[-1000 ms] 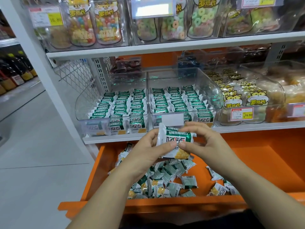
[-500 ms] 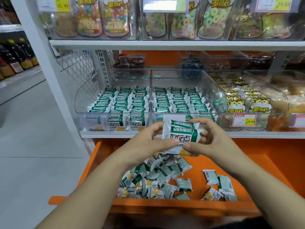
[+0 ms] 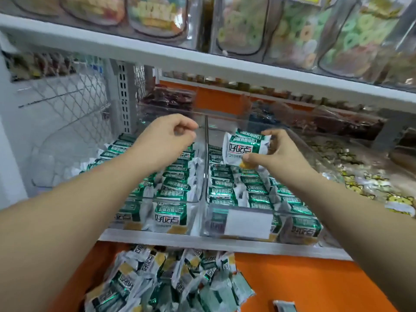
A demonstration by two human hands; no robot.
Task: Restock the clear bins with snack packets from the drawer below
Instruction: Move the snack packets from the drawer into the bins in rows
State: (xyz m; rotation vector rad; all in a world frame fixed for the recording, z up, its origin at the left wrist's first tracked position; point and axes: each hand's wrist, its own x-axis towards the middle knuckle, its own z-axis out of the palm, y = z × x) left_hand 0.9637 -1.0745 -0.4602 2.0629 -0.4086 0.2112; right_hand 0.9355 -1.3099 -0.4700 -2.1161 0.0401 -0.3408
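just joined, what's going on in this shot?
A person is restocking shelf bins. The right hand grips a small stack of green snack packets above the rear of the right clear bin, not yet set down. The left hand hovers over the left clear bin, fingers curled, nothing visible in it. Both bins already hold rows of packets. Loose packets lie heaped in the open orange drawer below.

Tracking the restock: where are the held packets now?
In the head view, right of centre: the right hand pinches the packets above the right clear bin.
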